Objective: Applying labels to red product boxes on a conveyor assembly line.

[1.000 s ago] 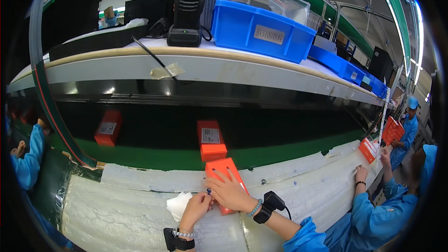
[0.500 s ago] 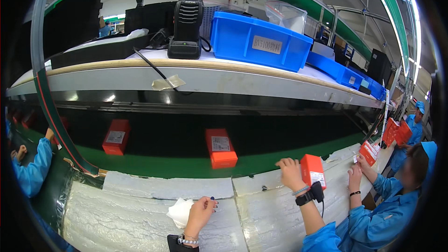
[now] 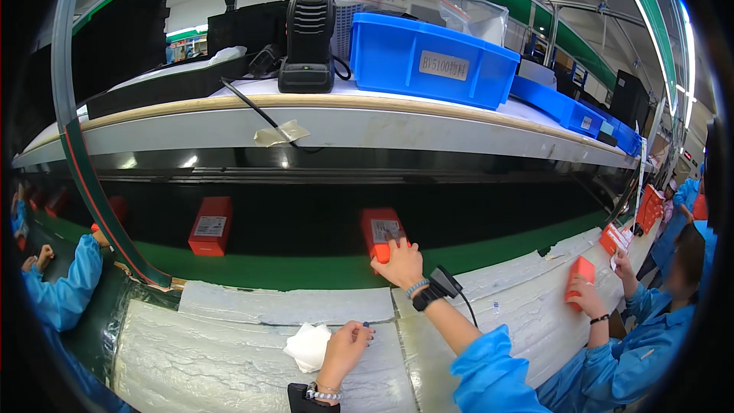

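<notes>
The right hand (image 3: 397,262) is stretched far out over the green belt (image 3: 306,269), fingers spread flat on an orange box (image 3: 382,231) at about 12 o'clock from the wrist. It presses on the box but is not wrapped around it. The left hand (image 3: 348,343) rests low on the white padded table (image 3: 229,352), loosely curled and holding nothing, with a white cloth (image 3: 309,346) touching it at 9 o'clock. The hands are well apart.

Half a second ago the right hand was out to the right, holding an orange box up (now it has none). A second orange box (image 3: 210,226) has moved further left along the belt.
</notes>
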Tool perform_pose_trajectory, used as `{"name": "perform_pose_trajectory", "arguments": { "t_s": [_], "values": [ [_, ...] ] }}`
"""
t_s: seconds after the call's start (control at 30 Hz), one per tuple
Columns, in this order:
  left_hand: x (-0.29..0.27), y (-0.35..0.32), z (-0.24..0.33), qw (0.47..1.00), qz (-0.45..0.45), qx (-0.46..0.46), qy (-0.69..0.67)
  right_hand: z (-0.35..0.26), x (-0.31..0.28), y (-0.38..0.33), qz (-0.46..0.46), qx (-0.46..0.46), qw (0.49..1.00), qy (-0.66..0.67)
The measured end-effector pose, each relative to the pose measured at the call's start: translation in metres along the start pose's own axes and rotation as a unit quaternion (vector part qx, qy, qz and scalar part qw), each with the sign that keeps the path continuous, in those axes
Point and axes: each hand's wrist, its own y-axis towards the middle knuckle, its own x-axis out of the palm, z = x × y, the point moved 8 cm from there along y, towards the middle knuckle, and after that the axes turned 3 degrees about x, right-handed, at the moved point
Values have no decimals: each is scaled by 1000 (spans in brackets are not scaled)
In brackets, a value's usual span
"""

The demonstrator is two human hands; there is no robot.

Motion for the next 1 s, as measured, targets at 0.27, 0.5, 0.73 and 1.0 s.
{"name": "perform_pose_trajectory", "arguments": {
  "t_s": [0.27, 0.5, 0.73, 1.0],
  "values": [
    [-11, 0, -2, 999, 28, 4, 43, -26, -98, -151, -7, -79, 996, 49],
    [-13, -1, 5, 995, 47, 10, 92, -27, -103, -231, -134, -140, 980, 55],
    [-11, -6, 18, 992, -19, 45, 116, -7, -93, -207, -235, -210, 931, 184],
    [-8, -7, 47, 985, 16, 170, -22, -47, -87, -168, -165, -243, 908, 298]
  ]
}}
